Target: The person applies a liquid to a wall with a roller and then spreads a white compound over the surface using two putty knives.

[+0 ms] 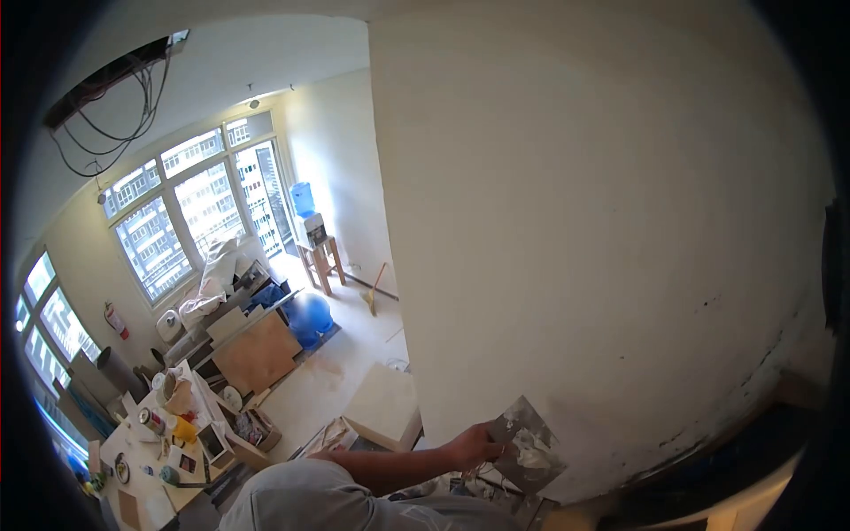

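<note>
My left hand [474,447] reaches across from the grey sleeve [297,491] and grips the edge of a flat metal putty plate [515,420]. A lump of white putty [533,450] lies smeared on the plate's face. The plate is tilted and appears close in front of the lower part of a large pale wall [602,230]. My right hand is outside the picture.
A cluttered table [142,456] stands lower left. Boards [258,352] and blue water bottles [308,320] sit near the windows. A water dispenser [310,228] rests on a wooden stand beside a broom [370,303]. Cables [146,106] hang from a ceiling opening.
</note>
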`<state>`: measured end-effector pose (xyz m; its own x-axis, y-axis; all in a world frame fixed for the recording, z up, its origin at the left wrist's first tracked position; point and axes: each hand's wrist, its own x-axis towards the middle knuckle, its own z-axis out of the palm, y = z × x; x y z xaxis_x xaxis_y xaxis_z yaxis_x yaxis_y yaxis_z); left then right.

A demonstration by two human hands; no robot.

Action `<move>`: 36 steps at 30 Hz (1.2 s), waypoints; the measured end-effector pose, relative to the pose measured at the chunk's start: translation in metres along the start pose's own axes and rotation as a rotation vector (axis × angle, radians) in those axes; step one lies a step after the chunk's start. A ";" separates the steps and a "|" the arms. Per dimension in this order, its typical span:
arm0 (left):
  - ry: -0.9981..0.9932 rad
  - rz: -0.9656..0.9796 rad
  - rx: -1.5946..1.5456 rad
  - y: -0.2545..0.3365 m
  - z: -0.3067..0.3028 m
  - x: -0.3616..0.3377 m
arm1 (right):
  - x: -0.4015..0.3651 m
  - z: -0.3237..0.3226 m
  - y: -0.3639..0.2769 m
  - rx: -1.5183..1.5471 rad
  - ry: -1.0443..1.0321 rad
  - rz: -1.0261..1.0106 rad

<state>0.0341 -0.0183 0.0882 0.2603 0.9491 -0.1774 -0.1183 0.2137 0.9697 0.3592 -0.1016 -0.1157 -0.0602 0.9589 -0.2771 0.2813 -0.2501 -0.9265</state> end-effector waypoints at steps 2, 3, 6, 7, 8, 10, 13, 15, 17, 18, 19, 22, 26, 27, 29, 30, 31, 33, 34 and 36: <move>0.062 0.083 -0.257 -0.008 0.009 -0.006 | -0.003 0.006 -0.023 0.042 -0.057 -0.113; 0.057 0.160 -0.218 -0.006 0.011 0.002 | 0.001 0.005 -0.042 0.084 -0.090 -0.185; 0.150 0.248 -0.200 0.029 0.027 0.006 | 0.015 0.020 -0.111 0.276 -0.190 -0.405; 0.146 0.278 -0.129 0.042 0.029 0.003 | 0.009 0.027 -0.152 0.366 -0.194 -0.388; 0.155 0.317 -0.180 0.046 0.036 0.005 | 0.003 0.029 -0.189 0.455 -0.200 -0.370; 0.186 0.395 -0.287 0.053 0.046 0.008 | -0.007 0.035 -0.245 0.598 -0.148 -0.402; 0.198 0.433 -0.217 0.059 0.048 0.006 | 0.007 0.035 -0.251 0.795 -0.127 -0.434; 0.182 0.450 -0.289 0.056 0.049 0.008 | 0.006 0.036 -0.258 0.879 -0.096 -0.450; 0.163 0.445 -0.396 0.054 0.050 0.012 | 0.007 0.038 -0.267 0.916 -0.054 -0.443; 0.157 0.447 -0.399 0.051 0.050 0.014 | 0.008 0.039 -0.267 0.935 -0.030 -0.435; 0.151 0.445 -0.402 0.047 0.049 0.015 | 0.013 0.037 -0.264 0.926 -0.024 -0.444; 0.124 0.437 -0.438 0.038 0.044 0.009 | 0.013 0.033 -0.263 0.898 0.032 -0.449; 0.338 0.303 -0.361 0.059 0.035 -0.009 | 0.015 0.029 -0.288 0.751 0.296 -0.599; 0.374 0.398 -0.079 0.047 0.021 -0.006 | 0.020 0.023 -0.278 0.641 0.388 -0.625; 0.366 0.355 -0.035 0.040 0.009 -0.009 | 0.018 0.008 -0.273 0.748 0.312 -0.541; 0.375 0.235 -0.266 0.050 0.010 -0.011 | 0.018 0.004 -0.274 0.846 0.259 -0.497; 0.358 0.287 -0.317 0.042 0.007 -0.008 | 0.019 0.002 -0.277 0.943 0.204 -0.452; 0.358 0.326 -0.286 0.043 0.007 -0.010 | 0.013 0.007 -0.292 1.169 0.108 -0.307; 0.347 0.360 -0.133 0.051 0.001 -0.010 | 0.012 0.006 -0.305 1.278 0.052 -0.235; 0.320 0.422 0.186 0.051 -0.013 -0.015 | 0.009 0.002 -0.308 1.232 0.024 -0.159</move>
<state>0.0120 -0.0192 0.1382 -0.0802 0.9726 0.2182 0.0293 -0.2165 0.9759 0.2704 -0.0158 0.1664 0.0095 0.9890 -0.1475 -0.8145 -0.0779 -0.5749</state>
